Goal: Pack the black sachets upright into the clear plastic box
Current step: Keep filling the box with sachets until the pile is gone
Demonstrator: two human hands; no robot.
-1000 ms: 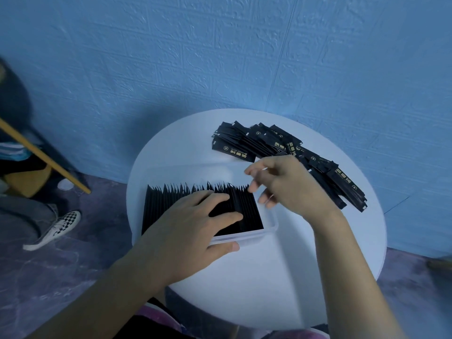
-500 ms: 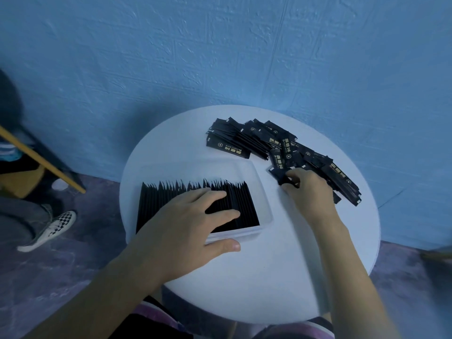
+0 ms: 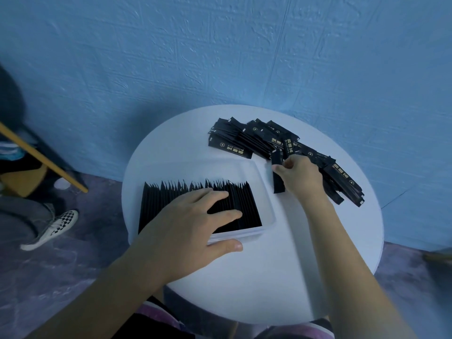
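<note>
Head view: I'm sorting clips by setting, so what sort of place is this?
Probably a small makeshift packing spot in an ordinary room, not a factory line: a round white table against a blue textured wall, loose black sachets piled on it, and a bystander's checkered shoe on the floor.

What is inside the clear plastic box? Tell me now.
A row of black sachets stands upright in the clear plastic box, along its near side. The left hand rests on them, covering the middle ones. The floor beneath is hidden.
</note>
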